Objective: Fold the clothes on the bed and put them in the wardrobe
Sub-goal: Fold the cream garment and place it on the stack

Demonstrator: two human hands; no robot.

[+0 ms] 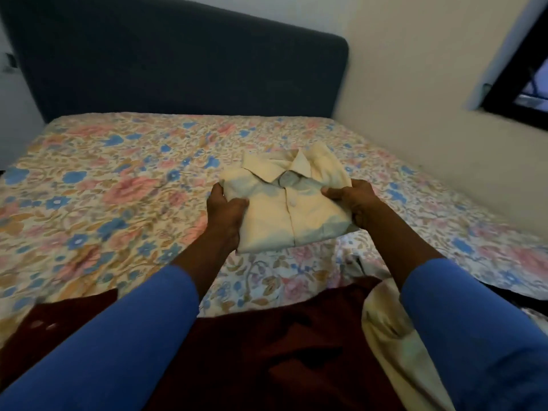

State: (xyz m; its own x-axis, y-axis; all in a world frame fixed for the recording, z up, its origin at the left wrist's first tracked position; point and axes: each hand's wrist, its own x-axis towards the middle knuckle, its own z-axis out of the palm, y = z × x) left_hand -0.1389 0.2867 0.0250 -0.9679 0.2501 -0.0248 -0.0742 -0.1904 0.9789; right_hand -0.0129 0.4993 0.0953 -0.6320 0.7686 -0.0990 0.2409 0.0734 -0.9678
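Now, folded shirt (286, 203), gripped between fingers (333, 192)

The shirt (284, 209) lies on the bed (103, 179), headboard (178, 60) behind it, wall (415, 99) at its right; before it lies, it seems, another garment (267, 351).

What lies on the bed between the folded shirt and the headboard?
Only the flowered bedsheet, bare, between the shirt and the headboard, in the head view.

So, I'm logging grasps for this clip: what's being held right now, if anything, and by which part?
The folded cream shirt, by its two side edges: the left hand grips its left edge, the right hand its right edge, thumbs on top.
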